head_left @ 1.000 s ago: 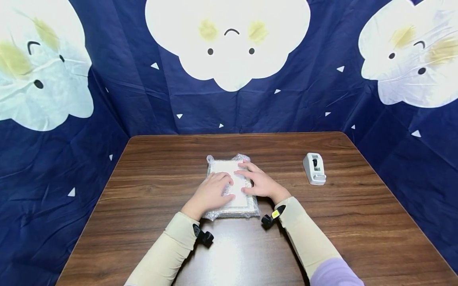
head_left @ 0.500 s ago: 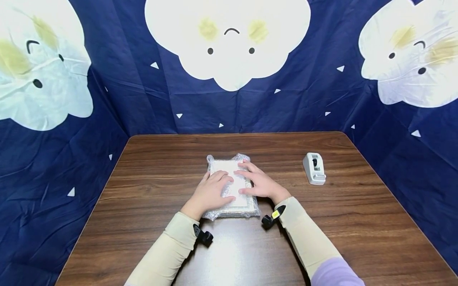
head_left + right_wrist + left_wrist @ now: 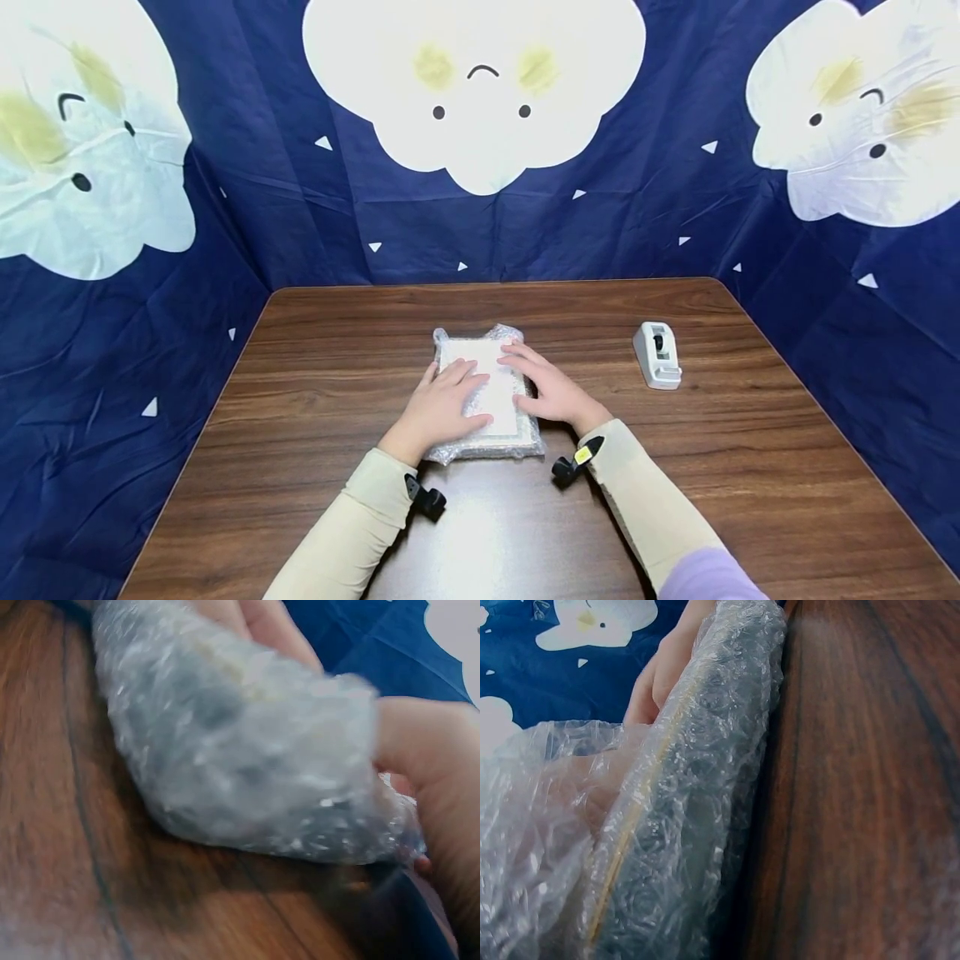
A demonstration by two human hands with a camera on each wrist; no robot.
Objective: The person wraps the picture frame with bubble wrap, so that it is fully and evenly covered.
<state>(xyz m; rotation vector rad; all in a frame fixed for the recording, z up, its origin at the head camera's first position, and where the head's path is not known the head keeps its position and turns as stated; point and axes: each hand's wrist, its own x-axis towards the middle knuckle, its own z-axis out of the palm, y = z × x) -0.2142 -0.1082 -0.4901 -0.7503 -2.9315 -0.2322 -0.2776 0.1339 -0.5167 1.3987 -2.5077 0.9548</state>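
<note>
A flat rectangular item in bubble wrap (image 3: 495, 387) lies on the table, its top white. Along its side, a thin yellowish edge shows through the bubble wrap (image 3: 697, 787) in the left wrist view. My left hand (image 3: 442, 408) rests over the left part of the package, fingers spread and thumb pointing right. Over the right part lies my right hand (image 3: 551, 387), fingers extended onto the white top and thumb near the right edge. A loose flap of wrap bulges in the left wrist view. The right wrist view is blurred around the wrapped corner (image 3: 247, 765).
A white tape dispenser (image 3: 657, 356) stands on the wooden table (image 3: 337, 358), right of the package. Dark blue cloth (image 3: 525, 242) with cloud prints hangs behind the table and on both sides. Black wrist cameras sit on both forearms.
My left fingers have straightened and spread on the package. My right hand has shifted slightly to the right. The package and tape dispenser stay in place.
</note>
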